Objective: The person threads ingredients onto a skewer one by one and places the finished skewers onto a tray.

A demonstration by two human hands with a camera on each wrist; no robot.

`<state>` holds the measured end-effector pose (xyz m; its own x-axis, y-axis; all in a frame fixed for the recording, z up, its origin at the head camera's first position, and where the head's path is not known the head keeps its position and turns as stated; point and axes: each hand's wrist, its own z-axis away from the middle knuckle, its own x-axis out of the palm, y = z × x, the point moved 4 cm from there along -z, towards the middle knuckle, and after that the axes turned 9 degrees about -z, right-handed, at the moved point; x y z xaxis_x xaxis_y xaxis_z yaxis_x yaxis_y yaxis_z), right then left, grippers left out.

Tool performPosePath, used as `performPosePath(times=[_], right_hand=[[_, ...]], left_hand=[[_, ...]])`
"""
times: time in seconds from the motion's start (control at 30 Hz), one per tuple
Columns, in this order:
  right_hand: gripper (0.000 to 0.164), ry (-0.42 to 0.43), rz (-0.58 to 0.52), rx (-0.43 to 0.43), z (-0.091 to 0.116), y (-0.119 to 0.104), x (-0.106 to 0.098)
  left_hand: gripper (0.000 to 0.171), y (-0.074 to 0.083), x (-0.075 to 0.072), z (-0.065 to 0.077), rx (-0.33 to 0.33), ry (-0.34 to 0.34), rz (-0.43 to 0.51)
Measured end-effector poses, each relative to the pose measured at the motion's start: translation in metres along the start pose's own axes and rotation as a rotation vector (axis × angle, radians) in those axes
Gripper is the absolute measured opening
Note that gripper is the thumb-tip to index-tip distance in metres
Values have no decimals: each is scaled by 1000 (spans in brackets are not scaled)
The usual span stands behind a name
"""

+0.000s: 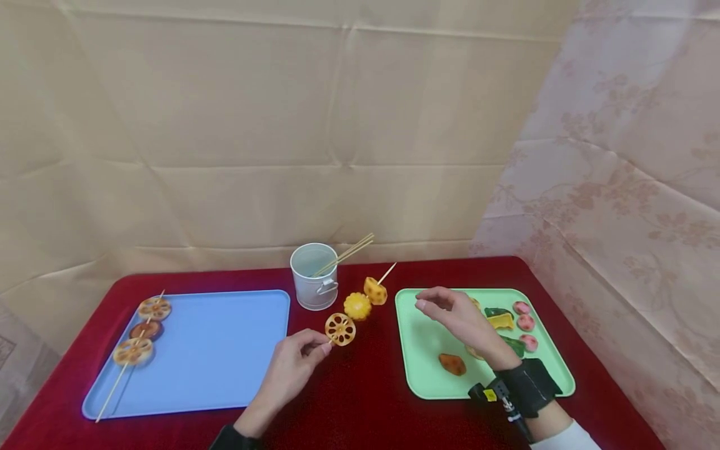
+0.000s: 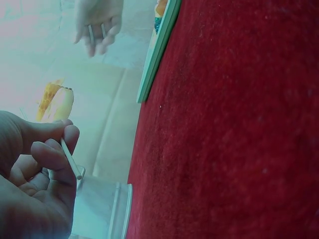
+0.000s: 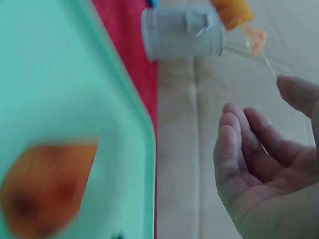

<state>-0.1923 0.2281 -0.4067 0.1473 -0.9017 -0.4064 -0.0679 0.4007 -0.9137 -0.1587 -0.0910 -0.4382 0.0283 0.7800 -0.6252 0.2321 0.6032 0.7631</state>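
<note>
My left hand [image 1: 292, 365] pinches the lower end of a bamboo skewer [image 2: 71, 160] between thumb and fingers. Threaded along it are a lotus root slice [image 1: 340, 329] close to the fingertips, a round yellow corn piece [image 1: 357, 306] and a browned potato-like chunk [image 1: 375, 291], with the pointed tip sticking out beyond. Over the green tray [image 1: 419, 375] hovers my right hand [image 1: 464, 322], fingers loosely bent and nothing in them. Below it on the tray lies an orange-brown chunk [image 1: 452, 364]. Part of the tray's food is hidden behind that hand and wrist.
A blue tray [image 1: 219, 356] on the left bears a finished-looking skewer with two lotus slices [image 1: 132, 352] and a brown mushroom-like piece [image 1: 146, 330]. Behind the hands stands a white metal bucket [image 1: 315, 290] with several bare skewers [image 1: 351, 250]. Pink round pieces [image 1: 525, 322] line the green tray's right side.
</note>
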Motion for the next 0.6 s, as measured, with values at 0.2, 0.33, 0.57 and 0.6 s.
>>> performPosePath(times=[0.2,0.33,0.57,0.6], right_hand=[[31,-87,195,-83,11,12,-15],[26,-159,262,-109,20,22,-18],[23,-250,302,-72,33,34,-20],[23,-259,303,-60,34,35,-19]], left_hand=[[6,0,-1,0,-5,-1,-2],[5,0,-1,0,-20,-8,3],[3,-1,-2,0,-42,-18,14],[3,-1,-2,0,-42,-17,15]])
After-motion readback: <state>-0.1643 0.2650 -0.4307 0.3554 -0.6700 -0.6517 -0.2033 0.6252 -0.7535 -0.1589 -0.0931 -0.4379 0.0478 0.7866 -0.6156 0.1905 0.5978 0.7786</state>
